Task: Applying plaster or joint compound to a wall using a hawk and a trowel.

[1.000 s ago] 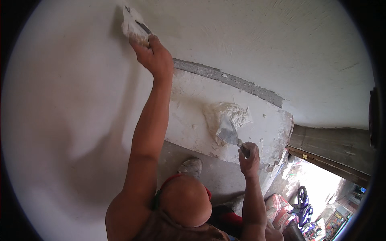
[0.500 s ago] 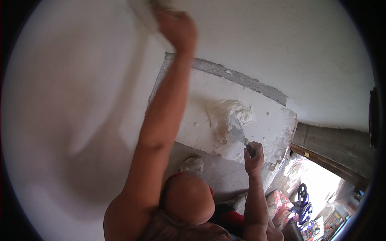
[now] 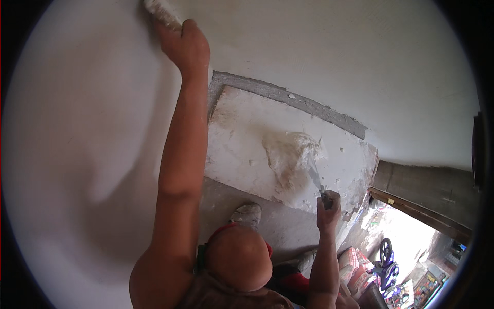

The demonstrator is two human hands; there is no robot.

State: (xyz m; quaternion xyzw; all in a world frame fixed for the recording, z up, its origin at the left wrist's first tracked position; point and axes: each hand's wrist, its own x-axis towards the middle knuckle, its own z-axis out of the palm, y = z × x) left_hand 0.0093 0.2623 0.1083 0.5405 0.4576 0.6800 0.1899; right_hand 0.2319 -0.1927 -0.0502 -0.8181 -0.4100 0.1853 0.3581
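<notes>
My left hand is raised against the white wall at the upper left, closed on a plaster-laden tool, probably a trowel, whose handle is mostly hidden by the fingers. My right hand grips a putty knife. Its grey blade rests at the right side of a heap of wet white plaster, which lies on a whitish, stained board.
Plastered walls surround the board, with a grey strip along its far edge. A dusty shoe shows below. At right, a dark beam borders a bright opening with sacks and a wheeled purple object.
My left hand swung up and right, then back left, ending higher than a second ago. My right hand and putty knife have shifted right and slightly down, toward the heap's edge.
</notes>
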